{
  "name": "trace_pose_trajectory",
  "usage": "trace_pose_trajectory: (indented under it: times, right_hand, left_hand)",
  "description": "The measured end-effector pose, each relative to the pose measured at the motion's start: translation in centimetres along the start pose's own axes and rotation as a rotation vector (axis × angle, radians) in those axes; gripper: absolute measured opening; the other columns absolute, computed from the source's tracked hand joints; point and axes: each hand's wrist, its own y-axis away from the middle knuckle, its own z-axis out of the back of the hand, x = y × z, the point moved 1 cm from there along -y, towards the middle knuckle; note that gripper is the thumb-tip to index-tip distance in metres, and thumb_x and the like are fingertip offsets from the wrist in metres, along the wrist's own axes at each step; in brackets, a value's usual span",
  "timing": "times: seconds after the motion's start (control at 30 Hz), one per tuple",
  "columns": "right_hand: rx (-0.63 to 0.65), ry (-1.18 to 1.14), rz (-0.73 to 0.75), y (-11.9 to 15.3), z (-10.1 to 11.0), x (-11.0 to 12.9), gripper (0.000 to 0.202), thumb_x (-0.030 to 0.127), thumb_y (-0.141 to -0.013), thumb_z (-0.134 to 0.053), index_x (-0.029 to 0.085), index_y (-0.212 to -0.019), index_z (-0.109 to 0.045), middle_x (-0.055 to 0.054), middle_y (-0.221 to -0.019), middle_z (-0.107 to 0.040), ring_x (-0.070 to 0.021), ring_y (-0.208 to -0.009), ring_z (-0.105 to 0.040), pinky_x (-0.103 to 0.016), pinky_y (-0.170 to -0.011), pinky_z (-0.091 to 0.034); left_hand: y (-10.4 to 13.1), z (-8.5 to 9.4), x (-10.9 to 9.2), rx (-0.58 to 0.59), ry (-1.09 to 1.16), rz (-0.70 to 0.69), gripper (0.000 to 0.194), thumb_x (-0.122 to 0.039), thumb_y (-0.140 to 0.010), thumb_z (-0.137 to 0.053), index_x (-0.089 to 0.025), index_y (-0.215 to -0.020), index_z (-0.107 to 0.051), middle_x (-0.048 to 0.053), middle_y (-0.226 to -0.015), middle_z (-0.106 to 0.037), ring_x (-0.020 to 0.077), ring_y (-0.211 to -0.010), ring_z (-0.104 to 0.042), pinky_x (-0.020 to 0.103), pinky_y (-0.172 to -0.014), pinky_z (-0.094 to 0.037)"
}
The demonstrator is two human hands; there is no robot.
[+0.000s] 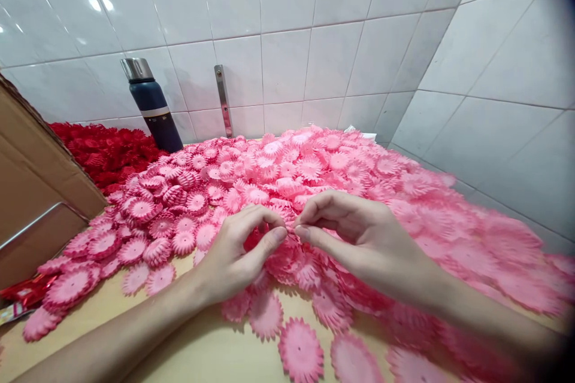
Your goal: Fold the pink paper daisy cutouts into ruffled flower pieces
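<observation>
My left hand (240, 251) and my right hand (363, 230) almost meet over a heap of pink scalloped fabric flower discs (296, 167). On each hand the thumb and fingertips come together in a pinch. Pink shows right behind the fingertips, and I cannot make out what, if anything, is held between them. Below the hands a single flat pink disc (300, 349) with a small dark centre hole lies on the pale yellow tabletop (202, 341). Several more discs lie loose around it.
A dark blue bottle (155, 111) with a steel cap stands at the back left beside a pile of red flower discs (110, 152). Cardboard (40, 179) rises at the left edge, with a red wrapper (29, 290) below it. White tiled walls (287, 66) close off the back and right.
</observation>
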Motion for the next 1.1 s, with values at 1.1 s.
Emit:
trace_pose_trajectory:
  times: [1.1]
  right_hand:
    - [-0.211, -0.028, -0.145, -0.6, 1.3, -0.8, 0.015, 0.025, -0.075, -0.073, 0.02, -0.078, -0.06, -0.002, -0.081, -0.066, -0.0149, -0.076, -0.064, -0.027, -0.072, -0.056]
  left_hand:
    - [0.1, 0.3, 0.3, -0.32, -0.046, 0.147, 0.015, -0.021, -0.095, -0.049, -0.017, -0.081, -0.054, -0.003, -0.074, -0.054, 0.0105, -0.067, -0.049, 0.024, -0.063, -0.04]
